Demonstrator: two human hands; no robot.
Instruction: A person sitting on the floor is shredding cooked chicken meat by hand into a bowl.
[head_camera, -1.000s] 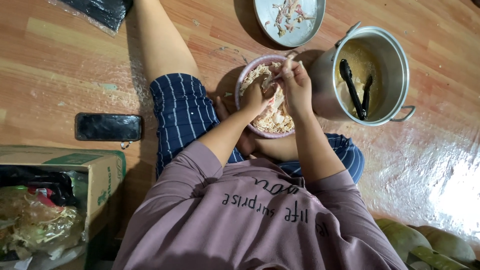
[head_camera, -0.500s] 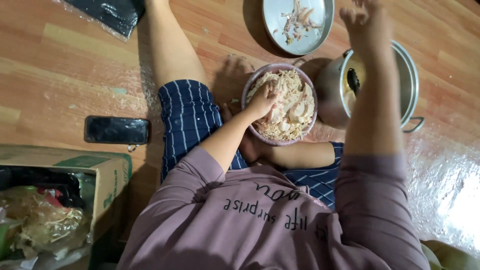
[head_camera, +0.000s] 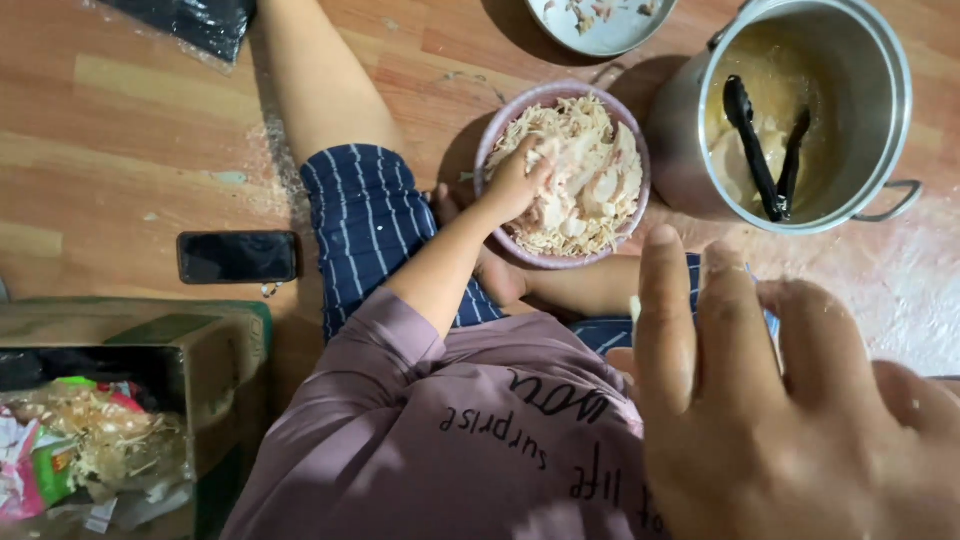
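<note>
A worn wooden floor (head_camera: 120, 130) fills the frame, with a phone (head_camera: 238, 257) at left and a pot (head_camera: 800, 110) upper right. The left hand (head_camera: 520, 180) curls its fingers around shredded food in the bowl (head_camera: 565, 175). The right hand (head_camera: 790, 420), lower right, is spread open and empty.

We look straight down from our head, close over our raised right hand (head_camera: 790, 410), the bowl of shredded meat (head_camera: 565, 175) beyond it.

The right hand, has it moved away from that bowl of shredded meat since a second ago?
Yes. The right hand has left the bowl, swung over the metal pot, and now fills the lower right, close to the camera.
</note>
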